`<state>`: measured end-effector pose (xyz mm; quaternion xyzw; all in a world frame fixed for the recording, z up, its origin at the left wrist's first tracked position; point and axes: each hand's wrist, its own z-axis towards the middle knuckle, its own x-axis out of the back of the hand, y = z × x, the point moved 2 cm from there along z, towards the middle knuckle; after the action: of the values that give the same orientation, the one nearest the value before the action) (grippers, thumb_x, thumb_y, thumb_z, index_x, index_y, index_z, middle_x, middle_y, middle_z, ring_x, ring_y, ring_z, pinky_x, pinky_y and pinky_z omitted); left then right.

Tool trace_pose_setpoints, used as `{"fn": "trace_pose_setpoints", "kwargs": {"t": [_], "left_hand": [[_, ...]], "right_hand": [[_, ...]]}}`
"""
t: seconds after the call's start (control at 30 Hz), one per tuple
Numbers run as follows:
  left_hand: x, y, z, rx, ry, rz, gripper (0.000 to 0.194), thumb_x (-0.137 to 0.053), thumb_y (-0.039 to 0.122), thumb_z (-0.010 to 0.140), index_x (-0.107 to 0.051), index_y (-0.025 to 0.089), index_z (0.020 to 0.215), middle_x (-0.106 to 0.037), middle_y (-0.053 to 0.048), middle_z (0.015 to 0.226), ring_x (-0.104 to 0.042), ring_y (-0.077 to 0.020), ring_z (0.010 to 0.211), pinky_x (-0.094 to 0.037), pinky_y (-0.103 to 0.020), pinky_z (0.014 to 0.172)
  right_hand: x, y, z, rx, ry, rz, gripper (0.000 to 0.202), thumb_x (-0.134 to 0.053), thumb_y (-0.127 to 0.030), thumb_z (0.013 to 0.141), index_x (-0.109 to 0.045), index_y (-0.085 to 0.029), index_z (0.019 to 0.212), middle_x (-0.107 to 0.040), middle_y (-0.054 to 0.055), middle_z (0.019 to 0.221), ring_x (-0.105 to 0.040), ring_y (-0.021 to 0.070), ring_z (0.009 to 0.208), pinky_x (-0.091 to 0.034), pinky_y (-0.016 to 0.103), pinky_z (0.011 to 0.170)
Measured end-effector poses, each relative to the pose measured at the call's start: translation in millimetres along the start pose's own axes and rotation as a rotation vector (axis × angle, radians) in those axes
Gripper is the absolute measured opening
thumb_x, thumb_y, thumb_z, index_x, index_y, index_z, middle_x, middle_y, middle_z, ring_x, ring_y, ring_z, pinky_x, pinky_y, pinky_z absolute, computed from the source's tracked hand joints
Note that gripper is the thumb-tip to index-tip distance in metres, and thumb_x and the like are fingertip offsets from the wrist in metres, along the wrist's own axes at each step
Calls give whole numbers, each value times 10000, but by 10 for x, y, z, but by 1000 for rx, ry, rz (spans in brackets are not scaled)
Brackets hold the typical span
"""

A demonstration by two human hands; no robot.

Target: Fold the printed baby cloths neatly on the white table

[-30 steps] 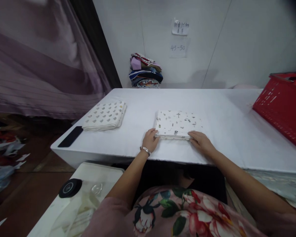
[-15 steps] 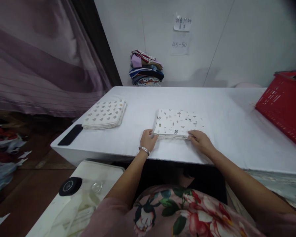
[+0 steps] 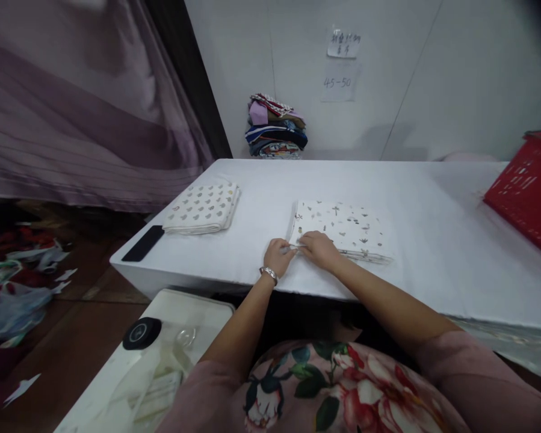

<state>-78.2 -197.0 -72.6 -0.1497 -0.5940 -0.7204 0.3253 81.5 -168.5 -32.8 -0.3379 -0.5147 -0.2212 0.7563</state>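
Counter (image 3: 437,240), white, bears all. Red basket (image 3: 527,189) at right end. Printed cloth (image 3: 342,225) folded flat near front edge. Dotted cloth (image 3: 202,207) apart, left. Left hand (image 3: 279,257), right hand (image 3: 318,248): fingers pinching printed cloth's near left corner, nearly touching.

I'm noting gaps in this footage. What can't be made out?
All in head view:
Whether the left hand pinches the right cloth: too small, fingers overlap.
Inside of the red basket: hidden by its wall.
Its right end: cut off by picture edge.
Writing on the upper sign: blurred.
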Motion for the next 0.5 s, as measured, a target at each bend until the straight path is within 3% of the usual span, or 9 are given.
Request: {"fn": "trace_pose_setpoints", "kwargs": {"t": [0.3,0.5], "left_hand": [[-10,5,12,63,-17,-84,89,-645,214,740,-595,185,672,-596,-31,1003,-585,-149,893,-468,-308,844],[5,42,10,81,6,-102,102,-606,170,735,-578,182,638,-602,-44,1001,-582,-157,911,-462,-305,837]], "right_hand": [[-41,3,115,-47,-9,-48,203,-489,-255,899,-676,-175,903,-623,79,926,-523,194,877,-379,305,792],[-26,36,35,56,88,31,237,-435,-232,919,-659,-157,924,-628,78,935,-532,192,878,-393,308,790]]}}
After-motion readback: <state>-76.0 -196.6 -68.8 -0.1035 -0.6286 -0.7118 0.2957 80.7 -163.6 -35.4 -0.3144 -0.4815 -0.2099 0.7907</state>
